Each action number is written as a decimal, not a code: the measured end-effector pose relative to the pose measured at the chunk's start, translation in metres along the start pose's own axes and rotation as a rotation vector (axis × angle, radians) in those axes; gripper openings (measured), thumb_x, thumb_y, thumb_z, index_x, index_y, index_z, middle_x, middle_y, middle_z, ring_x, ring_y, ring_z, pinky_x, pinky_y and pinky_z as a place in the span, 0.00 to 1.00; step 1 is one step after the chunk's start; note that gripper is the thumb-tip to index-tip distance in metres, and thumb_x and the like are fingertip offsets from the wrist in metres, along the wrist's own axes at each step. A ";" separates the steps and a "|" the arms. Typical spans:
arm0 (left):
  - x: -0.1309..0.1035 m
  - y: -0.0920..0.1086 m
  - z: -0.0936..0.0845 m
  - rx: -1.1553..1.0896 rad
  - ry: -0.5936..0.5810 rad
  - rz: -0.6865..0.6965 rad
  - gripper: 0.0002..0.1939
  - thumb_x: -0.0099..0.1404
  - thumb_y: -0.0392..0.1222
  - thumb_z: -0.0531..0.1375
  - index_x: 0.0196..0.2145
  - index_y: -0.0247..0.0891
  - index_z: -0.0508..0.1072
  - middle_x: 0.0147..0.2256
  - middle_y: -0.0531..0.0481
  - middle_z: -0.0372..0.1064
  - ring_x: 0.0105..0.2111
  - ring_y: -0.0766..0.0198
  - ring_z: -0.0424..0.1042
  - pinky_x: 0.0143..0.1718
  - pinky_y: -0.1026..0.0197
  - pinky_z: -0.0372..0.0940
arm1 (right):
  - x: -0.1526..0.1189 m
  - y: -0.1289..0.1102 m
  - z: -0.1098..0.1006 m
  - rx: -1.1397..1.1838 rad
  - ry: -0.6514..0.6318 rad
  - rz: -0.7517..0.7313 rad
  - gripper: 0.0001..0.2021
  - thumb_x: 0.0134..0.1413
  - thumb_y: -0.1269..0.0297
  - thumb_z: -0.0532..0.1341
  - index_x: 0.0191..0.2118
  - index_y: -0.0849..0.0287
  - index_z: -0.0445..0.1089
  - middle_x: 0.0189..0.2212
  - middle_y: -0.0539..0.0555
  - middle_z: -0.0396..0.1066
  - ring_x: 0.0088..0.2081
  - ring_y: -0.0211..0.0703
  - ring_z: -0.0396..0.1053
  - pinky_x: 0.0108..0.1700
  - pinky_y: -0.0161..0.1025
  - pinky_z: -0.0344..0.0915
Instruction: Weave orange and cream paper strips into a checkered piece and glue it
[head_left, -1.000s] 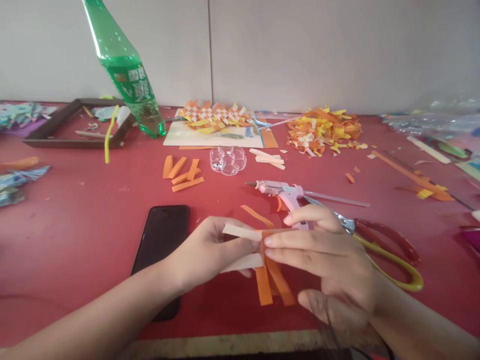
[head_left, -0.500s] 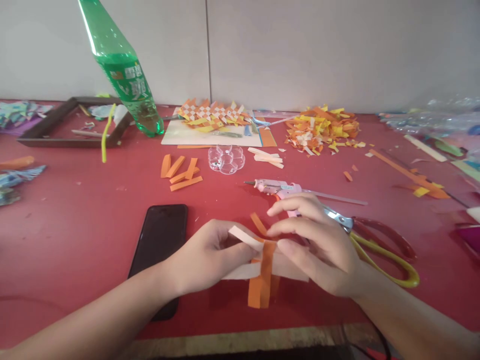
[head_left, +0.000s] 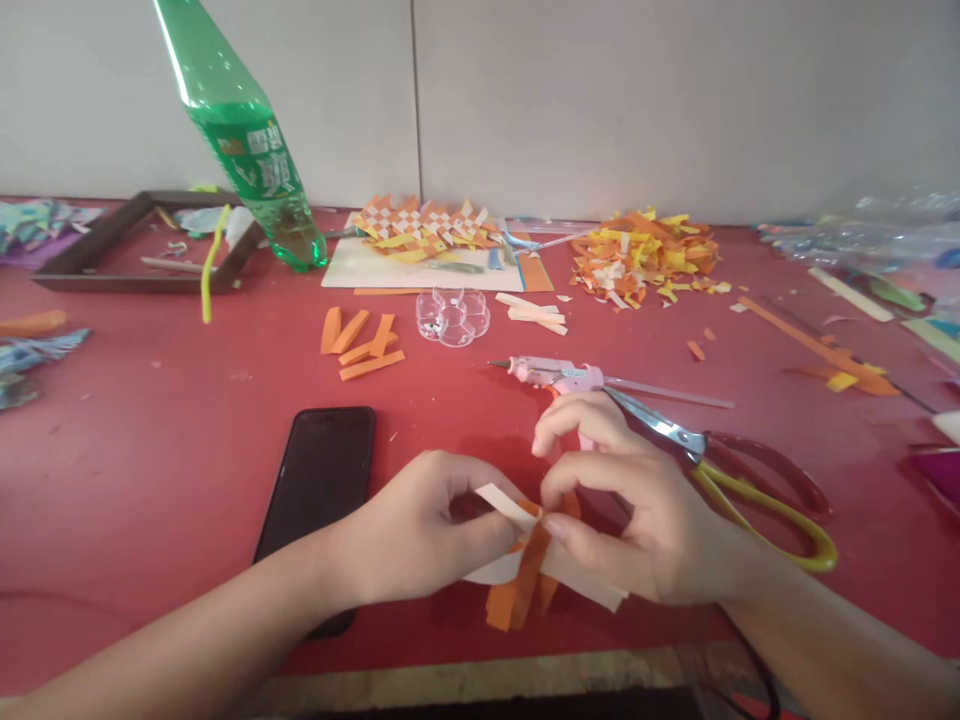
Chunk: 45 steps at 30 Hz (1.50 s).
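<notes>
Between my hands, just above the near part of the table, is a small weave of orange and cream paper strips. My left hand pinches it from the left, thumb in front, with one cream strip end sticking up past the thumb. On the other side my right hand presses thumb and index finger together at the top of the weave, its other fingers curled above. The fingertips partly hide where the strips cross. Orange ends hang down below, and a cream end slants out to the lower right.
A black phone lies left of my hands. Scissors and a pink glue gun lie right and behind. Farther back are loose orange strips, a clear bead tray, a paper pile and a green bottle.
The weave has shifted slightly down and tilted. My right thumb and index finger have closed on its top, where they were spread before; the upright orange strip end is now hidden.
</notes>
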<state>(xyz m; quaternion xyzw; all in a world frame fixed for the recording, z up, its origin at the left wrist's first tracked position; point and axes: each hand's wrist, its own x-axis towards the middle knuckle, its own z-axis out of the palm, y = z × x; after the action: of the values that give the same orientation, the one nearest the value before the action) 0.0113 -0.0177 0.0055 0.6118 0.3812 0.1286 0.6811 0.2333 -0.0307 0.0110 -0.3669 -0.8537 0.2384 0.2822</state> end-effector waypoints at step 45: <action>0.007 0.003 0.002 -0.497 0.271 0.094 0.10 0.57 0.36 0.69 0.32 0.38 0.70 0.26 0.57 0.75 0.25 0.73 0.71 0.29 0.73 0.65 | 0.002 -0.001 0.010 0.397 0.246 0.411 0.20 0.54 0.59 0.66 0.51 0.55 0.65 0.49 0.58 0.73 0.46 0.48 0.74 0.41 0.41 0.74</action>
<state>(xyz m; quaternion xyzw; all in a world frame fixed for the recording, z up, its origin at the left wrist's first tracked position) 0.0186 -0.0142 0.0057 0.4202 0.3969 0.3300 0.7464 0.2253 -0.0319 0.0050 -0.4956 -0.6579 0.4066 0.3953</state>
